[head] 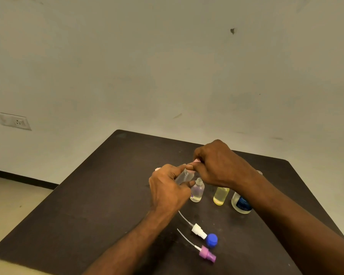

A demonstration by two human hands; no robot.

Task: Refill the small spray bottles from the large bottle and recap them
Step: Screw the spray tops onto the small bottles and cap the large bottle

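Pink sprayer (206,253) lies nearest; beyond it, left hand (168,188) grips the light, slick clear bottle (184,176); right hand (216,163) pinches its pink cap (197,160).

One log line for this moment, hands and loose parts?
left hand: grips clear bottle | right hand: pinches pink cap | table: two sprayers, blue cap

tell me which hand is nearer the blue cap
Left. The left hand, gripping a clear bottle, is above the blue cap; the right hand is farther back.
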